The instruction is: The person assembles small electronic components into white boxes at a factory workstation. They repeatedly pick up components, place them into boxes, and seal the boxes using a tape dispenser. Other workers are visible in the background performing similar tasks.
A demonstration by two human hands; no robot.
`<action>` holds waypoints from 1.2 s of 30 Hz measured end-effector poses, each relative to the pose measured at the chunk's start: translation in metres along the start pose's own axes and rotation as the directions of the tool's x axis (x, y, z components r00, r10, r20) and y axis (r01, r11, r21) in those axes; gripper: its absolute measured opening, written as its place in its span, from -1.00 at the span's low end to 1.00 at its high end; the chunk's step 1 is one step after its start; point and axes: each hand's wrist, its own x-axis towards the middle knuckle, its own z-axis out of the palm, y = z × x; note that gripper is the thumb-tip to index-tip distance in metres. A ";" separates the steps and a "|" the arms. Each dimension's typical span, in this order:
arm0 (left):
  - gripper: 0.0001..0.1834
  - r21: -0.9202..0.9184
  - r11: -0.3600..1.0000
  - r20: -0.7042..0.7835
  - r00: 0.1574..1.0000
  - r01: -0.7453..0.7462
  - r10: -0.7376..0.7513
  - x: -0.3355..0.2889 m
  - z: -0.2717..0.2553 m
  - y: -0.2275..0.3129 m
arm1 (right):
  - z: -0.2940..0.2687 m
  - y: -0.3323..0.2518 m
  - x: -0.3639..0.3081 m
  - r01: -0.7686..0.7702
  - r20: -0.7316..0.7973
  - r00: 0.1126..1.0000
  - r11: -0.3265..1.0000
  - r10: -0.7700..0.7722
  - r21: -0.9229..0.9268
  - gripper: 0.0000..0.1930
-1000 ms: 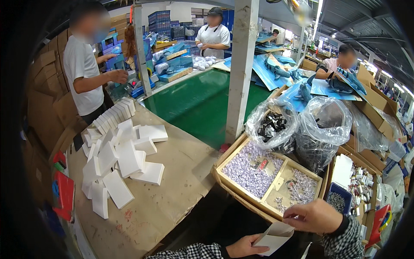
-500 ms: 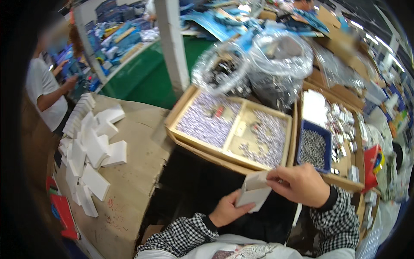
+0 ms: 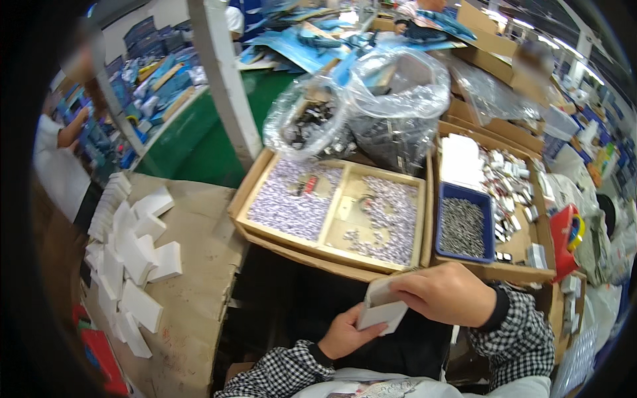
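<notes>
Both hands work one small white box, held in the air just in front of the near edge of the shallow cardboard tray, over the dark gap below it. The left hand cups the box from underneath, fingers closed on its lower face; the right hand is clamped over its top edge, thumb pressing at what looks like the flap, though the flap itself is mostly hidden. The tray holds two beds of tiny pale parts, split by a divider. Just right of the tray sits a blue bin of small dark pieces; behind the tray, two clear plastic bags bulge with stock. Well left of the tray, a scatter of white boxes lies on the cardboard-covered bench. Risks, as judged: the box is thin card, so a hard pinch from the right hand could crease it or tear the flap. It hangs over the gap, so a slip drops it out of sight. A forward elbow could nudge the tray and mix its parts.
</notes>
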 end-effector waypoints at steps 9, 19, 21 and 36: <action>-0.38 -0.213 0.968 0.220 0.972 0.132 -0.084 0.022 0.000 -0.036 | -0.044 0.058 -0.001 -0.440 -0.344 0.869 0.874 0.356 -0.207 -0.88; -0.31 -0.168 0.972 0.203 0.971 0.164 -0.129 0.023 0.001 -0.045 | -0.032 0.092 -0.017 -0.372 -0.318 0.897 0.912 0.306 -0.173 -0.88; -0.30 -0.168 0.971 0.208 0.969 0.169 -0.133 0.024 0.001 -0.045 | -0.031 0.091 -0.018 -0.379 -0.344 0.888 0.910 0.306 -0.169 -0.88; -0.33 -0.198 0.966 0.209 0.970 0.167 -0.125 0.022 0.006 -0.041 | -0.028 0.084 -0.017 -0.376 -0.220 0.922 0.874 0.319 -0.308 -0.84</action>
